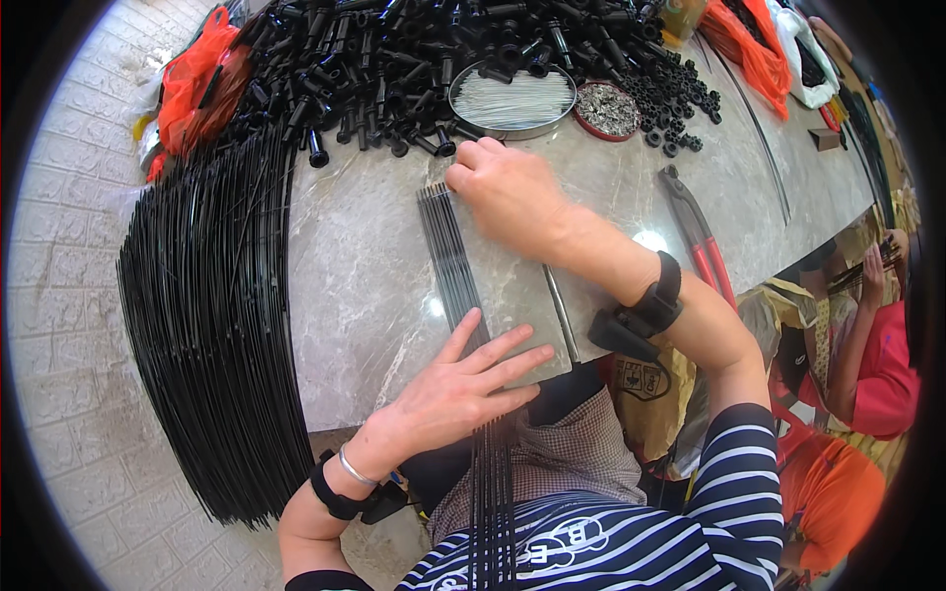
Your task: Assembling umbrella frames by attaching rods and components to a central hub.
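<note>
Rods [451, 251] lay on the table [345, 286], overhanging its near edge, long axis pointing away from you; your left hand [455, 389] spread across them, your right hand [507, 192] clenched above it, contents unclear.

"What lies toward the right of the worktop [345, 305]?"
"Red-handled pliers [697, 229], and farther back an orange-red bag [759, 57] beside a white bag [814, 96]."
"And beyond its edge?"
"A brown paper sack [642, 412], and farther right a co-worker's orange garment [838, 492]."

wearer's two hands [463, 389] [517, 202], two dishes [514, 133] [605, 136], one cutter [695, 219]
</note>
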Demonstrator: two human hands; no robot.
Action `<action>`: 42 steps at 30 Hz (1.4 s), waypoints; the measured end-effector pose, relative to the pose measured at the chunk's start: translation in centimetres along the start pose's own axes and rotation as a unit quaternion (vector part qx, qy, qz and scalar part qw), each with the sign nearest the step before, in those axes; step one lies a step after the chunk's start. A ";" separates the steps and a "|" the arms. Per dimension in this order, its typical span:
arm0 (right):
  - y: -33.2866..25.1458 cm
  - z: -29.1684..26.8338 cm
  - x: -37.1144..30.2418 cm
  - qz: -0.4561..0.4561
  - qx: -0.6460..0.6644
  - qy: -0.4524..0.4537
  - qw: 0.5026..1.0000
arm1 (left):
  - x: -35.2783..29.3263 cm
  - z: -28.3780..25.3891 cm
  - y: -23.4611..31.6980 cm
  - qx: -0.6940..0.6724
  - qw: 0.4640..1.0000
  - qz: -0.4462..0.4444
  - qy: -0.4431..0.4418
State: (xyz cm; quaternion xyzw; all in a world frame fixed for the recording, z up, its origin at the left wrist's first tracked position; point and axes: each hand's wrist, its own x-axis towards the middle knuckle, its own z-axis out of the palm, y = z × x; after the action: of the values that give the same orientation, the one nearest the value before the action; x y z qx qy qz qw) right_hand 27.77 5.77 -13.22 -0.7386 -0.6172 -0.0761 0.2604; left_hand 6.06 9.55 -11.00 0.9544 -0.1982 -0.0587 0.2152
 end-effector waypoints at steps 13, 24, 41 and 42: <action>-1.2 0.3 0.7 0.044 -0.005 -0.015 0.999 | -0.2 0.0 -0.2 -0.011 1.000 0.016 0.008; -0.2 1.1 0.4 0.007 -0.005 0.027 1.000 | -0.2 0.2 -0.3 -0.015 0.999 0.028 0.034; -0.6 -0.2 0.8 0.026 -0.011 -0.061 0.998 | -0.5 0.1 -0.4 -0.023 0.998 0.033 0.038; -0.9 -0.1 1.0 0.025 -0.034 -0.071 0.997 | -0.5 0.1 -0.4 -0.022 0.999 0.035 0.035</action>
State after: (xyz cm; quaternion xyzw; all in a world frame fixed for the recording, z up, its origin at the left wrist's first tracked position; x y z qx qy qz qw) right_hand 27.20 6.69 -12.40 -0.7657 -0.6123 -0.0379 0.1931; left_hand 5.75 10.09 -11.24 0.9434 -0.2226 -0.0222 0.2447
